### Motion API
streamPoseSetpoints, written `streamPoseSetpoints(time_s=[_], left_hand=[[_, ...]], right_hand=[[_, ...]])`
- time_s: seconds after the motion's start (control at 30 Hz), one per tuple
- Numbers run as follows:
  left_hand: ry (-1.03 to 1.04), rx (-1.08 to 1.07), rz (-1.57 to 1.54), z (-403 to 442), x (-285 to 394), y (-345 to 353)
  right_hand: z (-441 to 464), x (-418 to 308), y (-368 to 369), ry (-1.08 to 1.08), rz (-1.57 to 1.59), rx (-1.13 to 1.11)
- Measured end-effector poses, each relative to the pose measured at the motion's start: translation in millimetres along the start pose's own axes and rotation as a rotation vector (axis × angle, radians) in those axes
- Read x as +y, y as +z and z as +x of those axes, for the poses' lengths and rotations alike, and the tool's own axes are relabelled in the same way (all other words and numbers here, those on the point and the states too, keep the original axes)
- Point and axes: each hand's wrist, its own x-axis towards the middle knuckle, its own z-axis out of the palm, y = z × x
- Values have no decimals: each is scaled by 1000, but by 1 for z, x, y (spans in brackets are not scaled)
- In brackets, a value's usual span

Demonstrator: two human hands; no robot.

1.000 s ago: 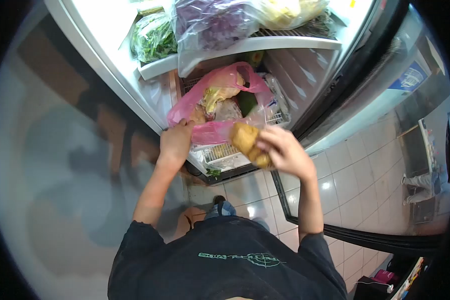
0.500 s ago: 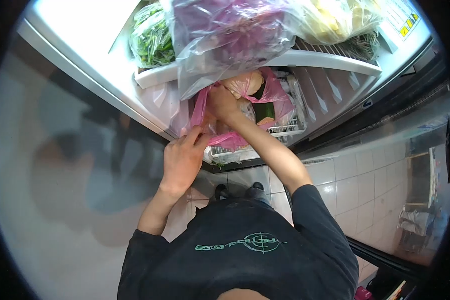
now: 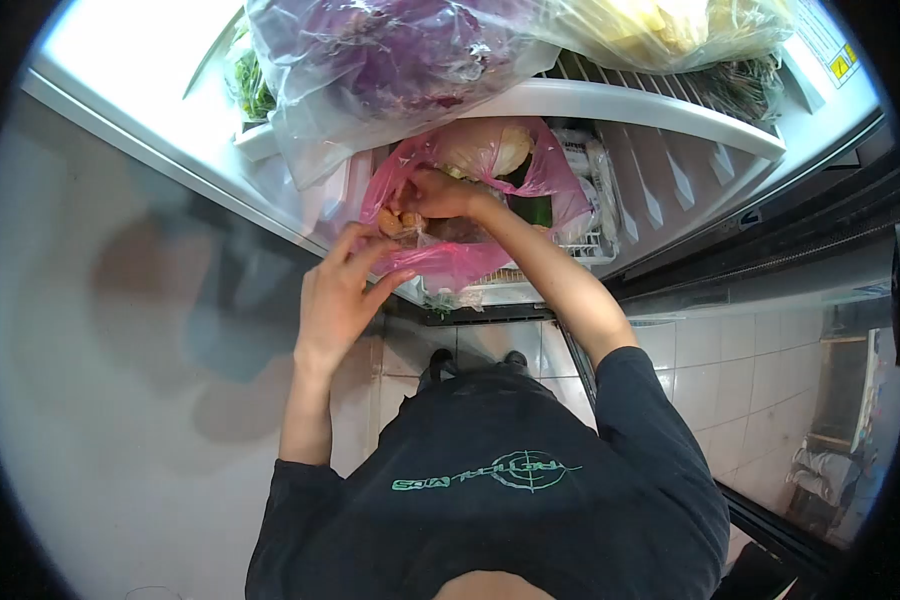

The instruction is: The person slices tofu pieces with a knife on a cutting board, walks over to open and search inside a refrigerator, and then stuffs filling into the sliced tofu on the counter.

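Note:
A pink plastic bag (image 3: 450, 262) lies open in the lower part of a fridge. My left hand (image 3: 340, 290) is at the bag's near left edge, its fingers apart and touching the pink plastic. Inside the bag is my right hand (image 3: 438, 192), its fingers curled down beside some light brown, potato-like pieces (image 3: 390, 222); what those fingers hold, if anything, is hidden. A pale vegetable, perhaps a cabbage (image 3: 485, 148), sits at the back of the bag. Right of my right wrist shows a dark green vegetable (image 3: 532, 210).
Above the bag, a white shelf edge (image 3: 610, 97) carries a clear bag of purple vegetables (image 3: 380, 60), a bag of yellowish ones (image 3: 660, 30) and bagged greens (image 3: 250, 80) at the left. A white wire basket (image 3: 595, 248) holds the pink bag. The fridge door stands open at the right.
My right hand has gone from outside the bag, where it held brown pieces, to inside it. My left hand's fingers have spread from their grip on the bag edge. The view has shifted closer.

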Motion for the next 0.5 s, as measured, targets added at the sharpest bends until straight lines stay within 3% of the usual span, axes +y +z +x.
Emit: streamPoseSetpoints(time_s=[0.03, 0.1, 0.13, 0.23, 0.3, 0.33, 0.4, 0.43, 0.5], left_hand=[[3, -1, 2, 5, -1, -2], [214, 209, -38, 20, -5, -7], [214, 206, -36, 28, -1, -10], [71, 214, -40, 55, 10, -8], [66, 250, 393, 78, -4, 14], [67, 255, 397, 90, -15, 25], [-59, 34, 650, 108, -36, 44], [-56, 40, 652, 113, -39, 44], [-45, 54, 629, 120, -46, 44]], right_hand=[[-2, -2, -6, -12, -89, -79], [-10, -10, -13, -9, -105, -37], [-12, -12, -13, -7, -121, 0], [-7, -1, -3, 87, -86, 112], [6, 29, 10, 46, -72, 127], [11, 38, 12, 4, -64, 147], [-3, 12, 9, 94, -180, 169], [-12, -4, 5, 187, -296, 193], [-25, -23, 0, 146, -245, 257]])
